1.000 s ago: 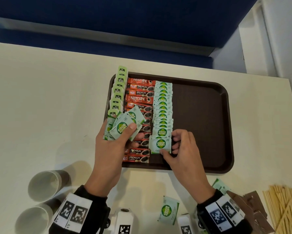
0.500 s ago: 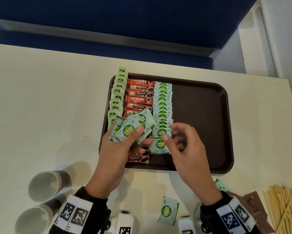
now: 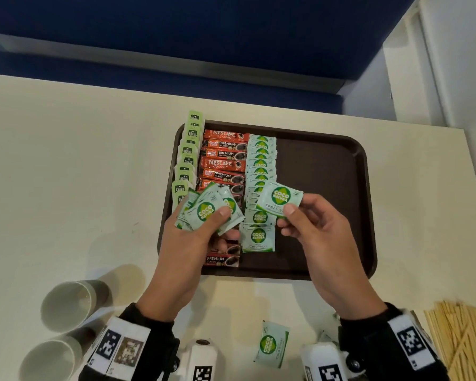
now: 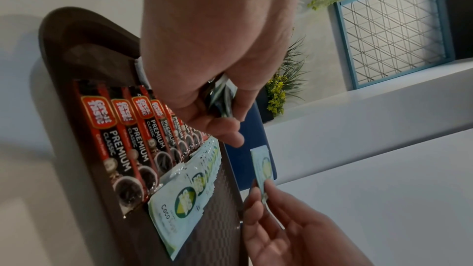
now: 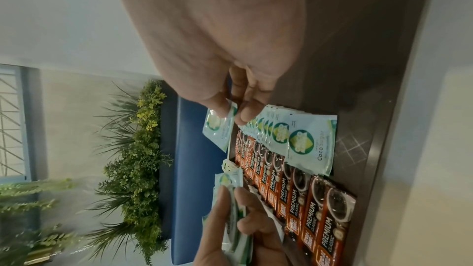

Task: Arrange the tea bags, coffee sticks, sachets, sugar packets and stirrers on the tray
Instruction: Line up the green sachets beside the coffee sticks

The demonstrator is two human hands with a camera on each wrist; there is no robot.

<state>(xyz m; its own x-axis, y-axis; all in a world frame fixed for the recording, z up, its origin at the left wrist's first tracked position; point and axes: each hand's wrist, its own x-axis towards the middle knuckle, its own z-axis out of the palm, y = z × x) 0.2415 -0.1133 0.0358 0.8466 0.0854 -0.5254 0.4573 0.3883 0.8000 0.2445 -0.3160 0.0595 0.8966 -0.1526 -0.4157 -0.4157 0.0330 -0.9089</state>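
A dark brown tray (image 3: 327, 188) holds three columns: green tea bags (image 3: 187, 158) at its left rim, red coffee sticks (image 3: 223, 163) and pale green Coco Natura sugar packets (image 3: 260, 166). My left hand (image 3: 193, 237) grips a fan of several sugar packets (image 3: 208, 210) above the coffee sticks. My right hand (image 3: 311, 229) pinches a single sugar packet (image 3: 281, 198) between thumb and forefinger, lifted over the sugar column. The right wrist view shows that packet (image 5: 220, 126) hanging above the row (image 5: 299, 143).
One loose sugar packet (image 3: 271, 343) lies on the table near me. Wooden stirrers (image 3: 462, 339) are piled at the lower right. Two paper cups (image 3: 66, 303) lie on their sides at the lower left. The tray's right half is bare.
My right hand left the packet it laid at the near end of the sugar column, moved to the left hand's fan and now holds a packet lifted over the column.
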